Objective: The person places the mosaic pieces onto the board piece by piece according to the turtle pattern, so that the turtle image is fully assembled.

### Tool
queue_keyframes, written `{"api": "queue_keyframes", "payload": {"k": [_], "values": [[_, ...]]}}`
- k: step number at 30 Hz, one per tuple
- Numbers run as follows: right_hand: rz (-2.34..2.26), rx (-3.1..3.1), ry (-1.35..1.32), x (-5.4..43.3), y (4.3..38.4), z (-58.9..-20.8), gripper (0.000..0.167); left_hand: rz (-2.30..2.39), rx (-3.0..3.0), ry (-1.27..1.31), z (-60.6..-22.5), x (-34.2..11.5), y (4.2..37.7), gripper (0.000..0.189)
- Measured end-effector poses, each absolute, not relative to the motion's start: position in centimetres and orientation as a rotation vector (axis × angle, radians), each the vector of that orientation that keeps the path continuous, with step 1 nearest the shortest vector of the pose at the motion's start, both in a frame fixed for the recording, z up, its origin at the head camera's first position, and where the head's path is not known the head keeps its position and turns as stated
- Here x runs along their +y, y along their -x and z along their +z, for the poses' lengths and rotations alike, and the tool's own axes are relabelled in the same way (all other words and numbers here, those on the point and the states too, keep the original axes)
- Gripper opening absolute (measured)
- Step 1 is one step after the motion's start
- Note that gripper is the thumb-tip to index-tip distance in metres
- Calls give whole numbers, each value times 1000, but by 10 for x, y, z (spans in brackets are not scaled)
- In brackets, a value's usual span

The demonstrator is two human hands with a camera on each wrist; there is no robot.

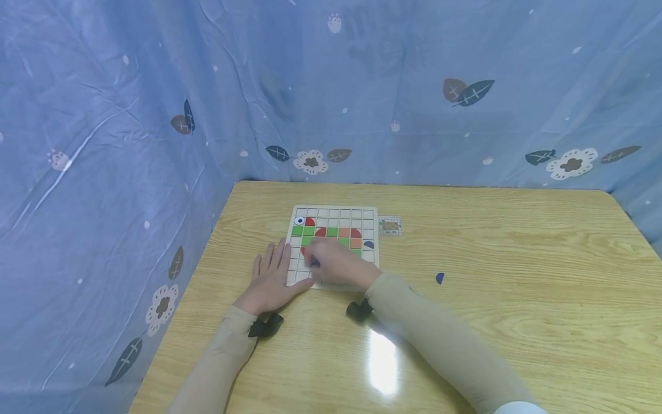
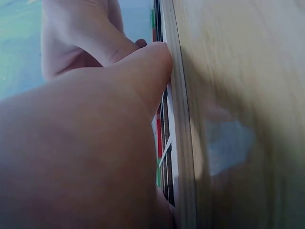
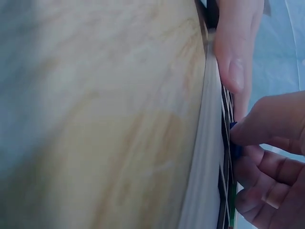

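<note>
A pale gridded board (image 1: 357,213) lies on the table, with green, red and orange tiles in several cells and a round eye tile (image 1: 300,221) at its upper left. My left hand (image 1: 271,280) rests on the board's left side, fingers extended, its thumb at the near edge. Over the lower left part of the board, my right hand (image 1: 338,261) pinches a small blue piece (image 3: 233,125) between thumb and fingers, low against the grid. The hand hides that piece in the head view. A dark blue half-round piece (image 1: 369,244) sits at the board's right side.
Touching or close beside the board's right edge is a small printed pattern card (image 1: 390,226). Another blue piece (image 1: 439,278) lies on the wooden table (image 1: 517,259) to the right. A blue patterned curtain (image 1: 393,115) hangs behind and at the left.
</note>
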State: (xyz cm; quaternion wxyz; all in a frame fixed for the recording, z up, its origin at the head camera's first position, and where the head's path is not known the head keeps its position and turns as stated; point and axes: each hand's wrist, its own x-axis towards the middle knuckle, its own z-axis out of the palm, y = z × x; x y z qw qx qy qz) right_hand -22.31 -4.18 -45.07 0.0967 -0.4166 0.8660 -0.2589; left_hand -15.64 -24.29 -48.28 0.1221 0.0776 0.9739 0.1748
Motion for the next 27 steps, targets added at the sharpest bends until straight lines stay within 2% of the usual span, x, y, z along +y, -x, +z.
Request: {"api": "queue_keyframes", "payload": {"k": [11,15,22,27], "values": [[-689,2600,1215,-41,218,-454,15,531,2839,-216,-484,-242,156,111],[-746,2567,1220,-35,217,-454,21,538,2842,-216,-486,-242,156,112],[-867,2587,1099,-9,217,-450,20,529,2851,-215,-487,-242,156,112],[-891,2685,1129,16,216,-448,21,535,2852,-209,-486,-242,156,112]]}}
